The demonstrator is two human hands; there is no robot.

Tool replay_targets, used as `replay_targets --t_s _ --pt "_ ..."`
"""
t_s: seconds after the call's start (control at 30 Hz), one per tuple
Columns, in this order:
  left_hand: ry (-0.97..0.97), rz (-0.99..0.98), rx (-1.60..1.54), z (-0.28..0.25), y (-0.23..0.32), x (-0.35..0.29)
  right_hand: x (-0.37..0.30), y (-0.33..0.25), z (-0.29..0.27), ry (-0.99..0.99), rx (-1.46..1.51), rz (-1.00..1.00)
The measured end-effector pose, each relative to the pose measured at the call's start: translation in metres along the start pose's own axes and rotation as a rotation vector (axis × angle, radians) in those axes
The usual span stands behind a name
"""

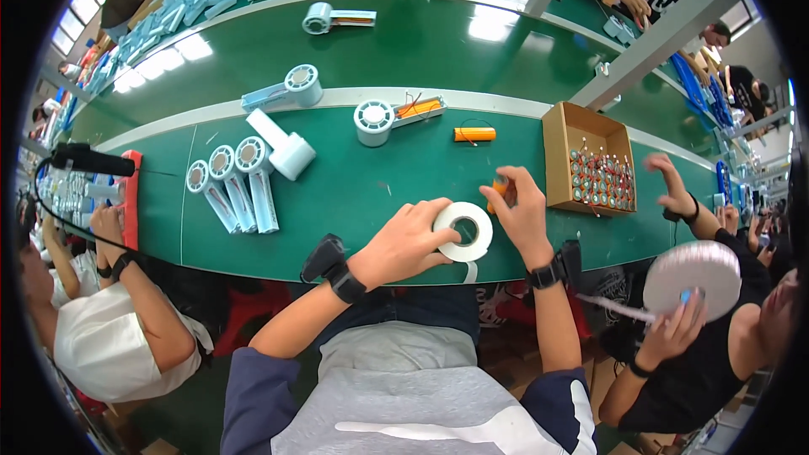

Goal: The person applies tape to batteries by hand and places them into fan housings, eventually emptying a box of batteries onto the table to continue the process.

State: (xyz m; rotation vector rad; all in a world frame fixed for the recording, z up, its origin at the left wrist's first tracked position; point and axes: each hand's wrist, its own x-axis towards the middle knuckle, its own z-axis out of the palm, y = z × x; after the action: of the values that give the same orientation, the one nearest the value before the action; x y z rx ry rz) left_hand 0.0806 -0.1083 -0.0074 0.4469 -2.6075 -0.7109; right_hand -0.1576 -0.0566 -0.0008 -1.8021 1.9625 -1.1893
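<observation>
My left hand (404,240) grips a roll of white tape (481,234) by its rim, near the front edge of the table. A short loose end of tape (471,272) hangs below the roll. Just to the right, my right hand (524,212) pinches an orange cylindrical battery (496,195), partly hidden by the fingers. Farther back lies another orange battery (474,134) with thin wires. Left of it sits a white handheld fan (373,121), its handle opened with an orange battery (428,107) and wires inside.
Several white fans (251,154) lie at the left. An open cardboard box (559,147) holds many round wired parts at the right. Behind runs a green conveyor (421,42) carrying another fan (318,18). Co-workers sit either side; the right one holds a large pale roll (691,278).
</observation>
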Motion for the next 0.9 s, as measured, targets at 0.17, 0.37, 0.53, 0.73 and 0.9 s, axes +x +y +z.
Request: replay_targets --t_s 0.17,0.37,0.53,0.73,0.9 --pt "0.307 -0.209 -0.223 -0.006 -0.001 -0.058 0.01 0.001 0.023 -0.062 -0.272 -0.296" --pt "0.461 -0.328 -0.073 -0.013 0.0 -0.087 -0.014 -0.053 0.017 -0.553 0.599 0.378" --pt "0.523 -0.281 0.133 -0.017 -0.005 -0.074 -0.049 -0.077 0.01 -0.959 1.01 0.586" --pt "0.751 -0.446 0.279 -0.032 -0.036 -0.073 -0.09 -0.086 0.028 -0.925 1.171 0.62" --pt "0.627 -0.271 0.434 -0.036 -0.021 -0.089 -0.066 -0.101 0.033 -0.759 1.514 0.767"
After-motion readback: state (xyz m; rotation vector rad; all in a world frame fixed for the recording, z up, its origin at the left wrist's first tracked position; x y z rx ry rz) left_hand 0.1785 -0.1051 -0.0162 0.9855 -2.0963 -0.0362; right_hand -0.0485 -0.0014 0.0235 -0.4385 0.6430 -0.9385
